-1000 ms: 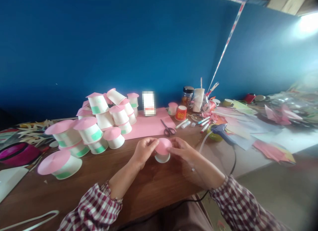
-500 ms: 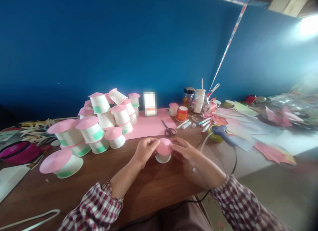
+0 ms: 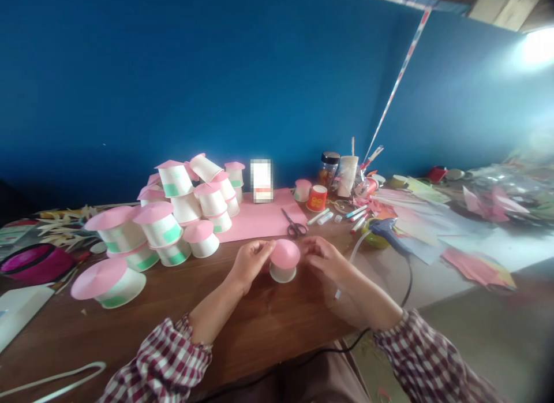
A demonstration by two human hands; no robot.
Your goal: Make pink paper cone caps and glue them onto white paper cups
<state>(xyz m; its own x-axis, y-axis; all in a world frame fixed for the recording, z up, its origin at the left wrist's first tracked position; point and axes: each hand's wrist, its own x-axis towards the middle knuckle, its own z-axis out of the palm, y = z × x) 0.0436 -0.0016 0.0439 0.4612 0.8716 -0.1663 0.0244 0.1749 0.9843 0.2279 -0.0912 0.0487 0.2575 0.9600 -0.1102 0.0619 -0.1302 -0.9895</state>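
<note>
A small white paper cup (image 3: 283, 273) stands on the brown table in front of me, with a round pink paper cap (image 3: 285, 254) on its top. My left hand (image 3: 251, 263) pinches the left edge of this cap between thumb and fingers. To the right, my right hand (image 3: 322, 257) is just off the cap, its fingers bent and apart with nothing between them. Scissors with dark handles (image 3: 296, 228) lie just beyond the cup, partly on a pink paper sheet (image 3: 251, 221).
Capped cups (image 3: 160, 227) are piled at the left, one capped cup (image 3: 108, 283) nearer me. A glue gun (image 3: 385, 227) with its cable lies at the right, near several markers (image 3: 357, 212). Behind stand a red cup (image 3: 317, 199), a jar (image 3: 329, 169) and stacked cups (image 3: 347, 175).
My right hand has let go of the cap's right edge and drawn a little to the right. The left hand keeps its pinch on the cap.
</note>
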